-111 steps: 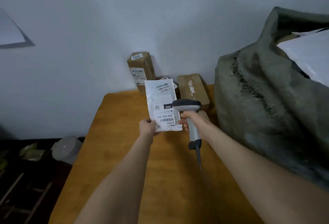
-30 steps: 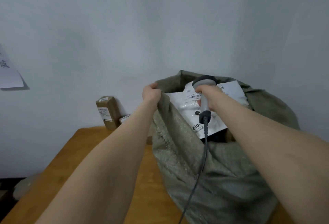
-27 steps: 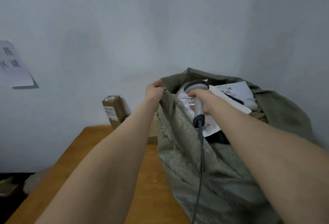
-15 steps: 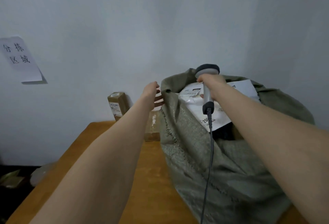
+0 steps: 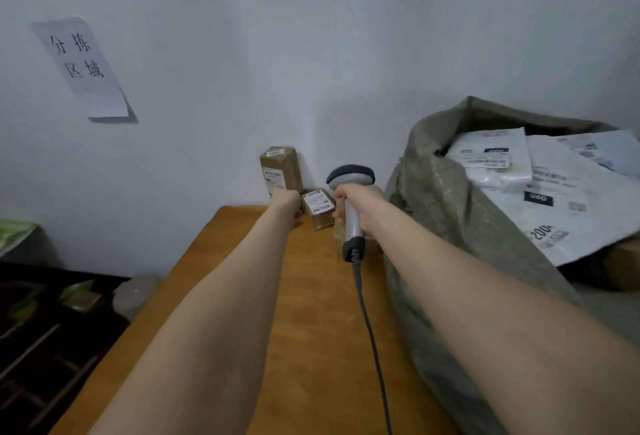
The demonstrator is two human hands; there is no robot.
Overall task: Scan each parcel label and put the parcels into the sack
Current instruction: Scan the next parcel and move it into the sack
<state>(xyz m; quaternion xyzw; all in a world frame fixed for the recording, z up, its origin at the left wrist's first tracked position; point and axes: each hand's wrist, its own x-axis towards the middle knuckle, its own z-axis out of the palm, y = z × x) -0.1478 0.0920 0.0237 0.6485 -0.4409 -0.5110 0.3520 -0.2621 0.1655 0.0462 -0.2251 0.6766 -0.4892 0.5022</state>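
Grips scanner [image 5: 350,176] in right hand [image 5: 360,204]. Holds left hand [image 5: 285,204] at small parcel [image 5: 318,204] beside tall box [image 5: 278,168]; cannot tell left grip.

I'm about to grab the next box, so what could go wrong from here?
Your left hand reaches beside the upright tall cardboard box; a bump could topple it. The sack looks heaped to its rim, so the large white mailer may slide out. The barcode scanner's trailing cable could snag.

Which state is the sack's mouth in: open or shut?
Open: the sack gapes at its rim, and white parcels show inside.
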